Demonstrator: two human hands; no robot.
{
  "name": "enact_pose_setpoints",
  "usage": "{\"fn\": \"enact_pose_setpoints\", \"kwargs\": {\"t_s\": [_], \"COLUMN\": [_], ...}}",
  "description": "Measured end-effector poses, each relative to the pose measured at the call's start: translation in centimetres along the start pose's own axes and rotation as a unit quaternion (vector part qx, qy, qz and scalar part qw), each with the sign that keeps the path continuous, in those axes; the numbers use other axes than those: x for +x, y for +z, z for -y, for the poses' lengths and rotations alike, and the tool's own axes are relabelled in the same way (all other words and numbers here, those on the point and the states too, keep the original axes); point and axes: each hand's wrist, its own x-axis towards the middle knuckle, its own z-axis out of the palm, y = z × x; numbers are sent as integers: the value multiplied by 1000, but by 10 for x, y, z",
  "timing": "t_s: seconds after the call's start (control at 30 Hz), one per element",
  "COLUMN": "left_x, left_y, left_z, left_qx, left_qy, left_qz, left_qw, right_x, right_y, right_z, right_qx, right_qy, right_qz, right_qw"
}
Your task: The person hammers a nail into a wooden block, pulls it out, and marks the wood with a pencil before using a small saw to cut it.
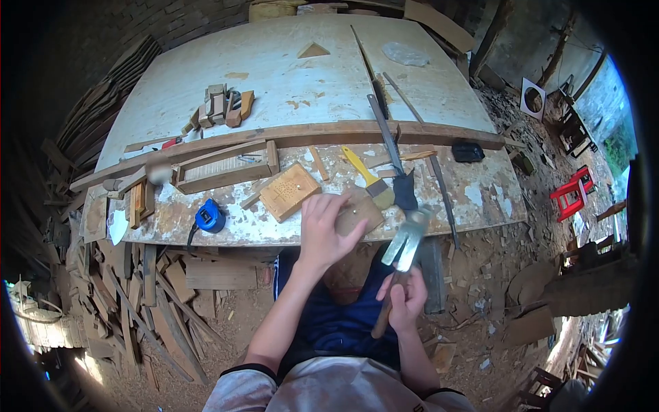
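Observation:
My left hand [325, 229] is at the front edge of the workbench, its fingers bent over the left side of a small brown wood piece [360, 211]. Whether it pinches anything small is hidden. My right hand [406, 300] is wrapped round the wooden handle of a hammer [406, 242], whose metal head points up and is slightly blurred. Just left of the wood piece lies a light wooden block [291, 192]. Behind it are a yellow-handled brush [360, 165] and a dark metal saw-like tool [388, 137].
A blue tape measure [209, 216] sits left on the bench [261, 232]. A long wooden beam [309, 133] crosses behind. Also there are a wooden tray [226, 168], a black case [467, 152], and wooden planes [220, 106]. Scrap wood [165, 323] covers the floor; a red stool [571, 195] stands right.

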Motion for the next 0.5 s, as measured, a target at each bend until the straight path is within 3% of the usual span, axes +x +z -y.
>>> {"fn": "enact_pose_setpoints", "kwargs": {"t_s": [0.13,0.17,0.27,0.3,0.4,0.5], "left_x": [-13,-15,-16,-16,-17,-18], "left_y": [-9,-8,-5,-6,-7,-6], "left_z": [5,7,11,11,11,17], "left_qx": [-34,-35,-57,-58,-67,-81], "left_qy": [4,9,1,-4,-18,-29], "left_qz": [58,66,86,91,109,120], "left_qw": [998,997,995,994,992,989], "right_x": [22,27,45,53,100,130], "right_y": [-8,-8,-23,-28,-6,0], "right_z": [32,36,38,45,74,80], "right_qx": [20,84,14,-64,-320,-415], "right_qy": [42,74,76,119,-81,-49], "right_qz": [-7,-36,14,38,121,178], "right_qw": [999,993,997,990,936,891]}}
